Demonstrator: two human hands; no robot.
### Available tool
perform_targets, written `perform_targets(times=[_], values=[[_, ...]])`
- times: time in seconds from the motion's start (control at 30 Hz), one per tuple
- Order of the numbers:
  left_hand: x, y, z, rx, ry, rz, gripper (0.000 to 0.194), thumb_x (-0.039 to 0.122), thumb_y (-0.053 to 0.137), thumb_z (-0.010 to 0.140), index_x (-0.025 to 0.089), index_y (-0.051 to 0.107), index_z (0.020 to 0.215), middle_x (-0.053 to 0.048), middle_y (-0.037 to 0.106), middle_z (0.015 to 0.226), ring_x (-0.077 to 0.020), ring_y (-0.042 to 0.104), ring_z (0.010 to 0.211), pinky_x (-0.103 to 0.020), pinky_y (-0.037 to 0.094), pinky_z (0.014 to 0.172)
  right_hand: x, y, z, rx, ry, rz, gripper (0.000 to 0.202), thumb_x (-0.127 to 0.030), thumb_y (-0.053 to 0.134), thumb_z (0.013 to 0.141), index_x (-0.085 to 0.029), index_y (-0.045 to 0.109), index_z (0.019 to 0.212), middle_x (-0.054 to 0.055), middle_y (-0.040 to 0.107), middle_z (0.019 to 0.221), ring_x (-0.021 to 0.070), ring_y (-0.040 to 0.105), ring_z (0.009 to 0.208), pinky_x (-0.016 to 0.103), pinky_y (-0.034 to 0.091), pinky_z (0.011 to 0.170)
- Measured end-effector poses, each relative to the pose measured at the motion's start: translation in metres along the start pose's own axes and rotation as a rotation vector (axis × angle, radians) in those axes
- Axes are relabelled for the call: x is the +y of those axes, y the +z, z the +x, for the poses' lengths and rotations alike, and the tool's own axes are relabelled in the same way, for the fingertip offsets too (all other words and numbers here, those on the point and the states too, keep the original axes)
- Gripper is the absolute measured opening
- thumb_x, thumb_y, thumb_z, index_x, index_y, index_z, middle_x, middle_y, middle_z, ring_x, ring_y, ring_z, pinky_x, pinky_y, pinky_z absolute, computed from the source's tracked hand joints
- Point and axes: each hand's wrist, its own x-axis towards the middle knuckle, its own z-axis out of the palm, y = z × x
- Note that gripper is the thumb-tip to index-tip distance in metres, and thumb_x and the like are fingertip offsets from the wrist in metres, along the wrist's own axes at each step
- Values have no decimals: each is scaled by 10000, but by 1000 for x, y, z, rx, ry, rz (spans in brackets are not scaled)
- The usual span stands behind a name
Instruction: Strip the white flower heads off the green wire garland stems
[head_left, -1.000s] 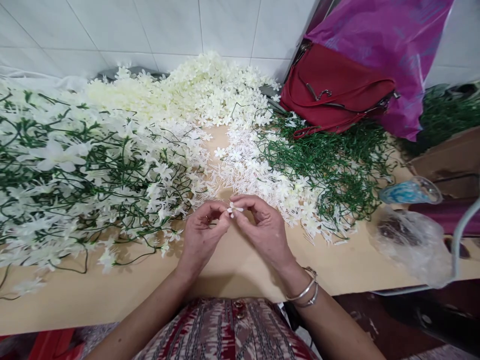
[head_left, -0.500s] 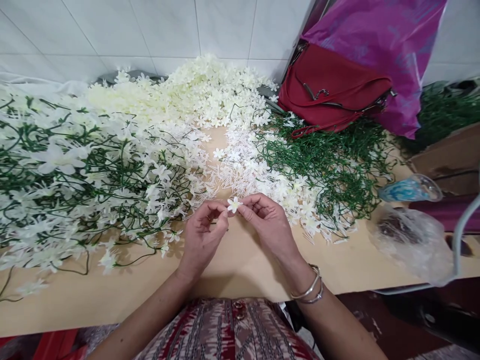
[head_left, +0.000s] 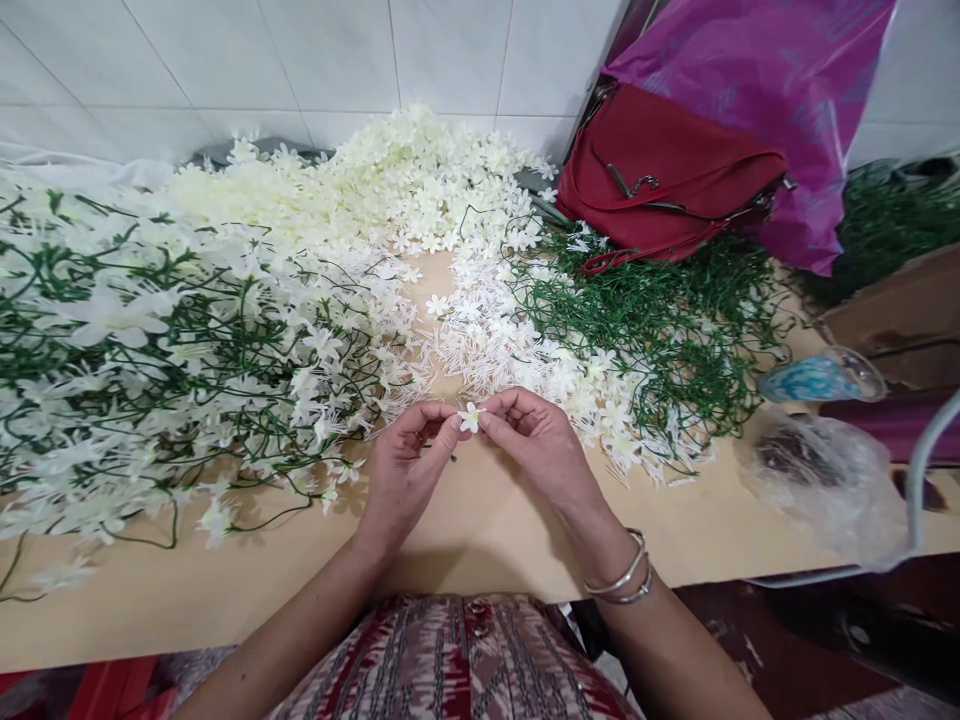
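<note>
A small white artificial flower (head_left: 470, 418) with a pale yellow centre is pinched between my two hands, just above the table. My left hand (head_left: 412, 455) grips it from the left with thumb and forefinger closed; a bit of green stem shows below those fingers. From the right, my right hand (head_left: 536, 440) pinches the flower's edge, its other fingers curled. Beyond the hands lie loose white flower pieces (head_left: 491, 340). To the left spreads a big heap of white flowers on green stems (head_left: 202, 350).
Cream blossoms (head_left: 420, 180) are piled against the tiled wall (head_left: 337, 60). Green stems (head_left: 645, 320) lie at the right, under a red handbag (head_left: 667, 170) and a purple plastic bag (head_left: 810, 100). A plastic cup (head_left: 821, 377) and a clear bag (head_left: 832, 480) sit at the table's right end.
The flower between my fingertips has shifted slightly right and toward me. My left thumb has moved up close against it. Both hands otherwise stay in place.
</note>
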Motion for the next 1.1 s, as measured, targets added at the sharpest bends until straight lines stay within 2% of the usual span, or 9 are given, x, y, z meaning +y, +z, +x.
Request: perform_targets(times=[0.1, 0.17, 0.23, 0.3, 0.37, 0.47, 0.6, 0.93, 1.1], values=[[0, 0, 0, 24, 1, 1, 116, 293, 717, 934, 184, 700, 896, -4, 724, 808, -135, 668, 753, -239, 524, 732, 2, 1, -1, 0, -68, -44, 110, -308, 760, 870, -212, 706, 872, -21, 634, 733, 135, 544, 658, 281, 458, 631], [0, 1, 0, 53, 2, -13, 121, 289, 716, 927, 187, 689, 867, 2, 715, 784, -129, 649, 728, -236, 515, 718, 3, 3, -3, 78, -249, -156, 60, -241, 755, 883, -231, 710, 921, 5, 661, 844, 167, 605, 776, 317, 515, 721], [0, 2, 0, 81, -2, -34, 131, 291, 717, 916, 185, 683, 847, 2, 711, 771, -130, 642, 721, -241, 517, 720, 3, 6, -6, 158, -486, -323, 93, -176, 749, 897, -247, 724, 951, 35, 663, 965, 198, 635, 915, 359, 545, 813], [0, 3, 0, 89, -6, -43, 143, 294, 718, 906, 179, 684, 829, 1, 698, 749, -133, 638, 712, -246, 518, 715, 4, 9, -7, 166, -669, -477, 114, -145, 728, 929, -250, 743, 970, 56, 657, 1009, 210, 639, 962, 376, 558, 823], [0, 3, 0, 84, -5, -42, 145, 294, 717, 900, 175, 691, 821, 0, 691, 739, -136, 638, 710, -247, 519, 707, 4, 11, -7, 131, -765, -568, 126, -134, 708, 957, -243, 749, 1006, 64, 679, 996, 211, 645, 939, 384, 567, 803], [-1, 3, -1, 88, 8, -35, 125, 284, 723, 897, 176, 708, 837, -8, 714, 772, -138, 647, 728, -247, 527, 714, 6, 11, -5, 111, -798, -612, 129, -128, 700, 967, -240, 742, 1014, 63, 738, 973, 218, 671, 932, 415, 574, 830], [-2, 1, -2, 76, 71, 26, 94, 274, 728, 918, 185, 736, 888, -12, 746, 808, -136, 667, 746, -241, 548, 729, 6, 11, -4, 110, -756, -595, 125, -133, 688, 970, -246, 737, 995, 66, 777, 963, 227, 705, 931, 426, 588, 835], [-6, -2, -9, 65, 255, 258, 115, 244, 722, 955, 201, 786, 1040, -55, 815, 1000, -184, 758, 917, -304, 601, 868, 11, 12, -4, 152, -857, -766, 149, -105, 618, 976, -242, 676, 972, 72, 788, 922, 234, 719, 881, 424, 553, 830], [-7, -1, -10, 77, 253, 278, 104, 261, 721, 958, 201, 793, 1002, -51, 824, 971, -185, 765, 877, -303, 610, 835, 9, 14, -6, 153, -821, -730, 158, -95, 618, 961, -242, 656, 920, 63, 778, 893, 226, 707, 844, 407, 545, 808]])
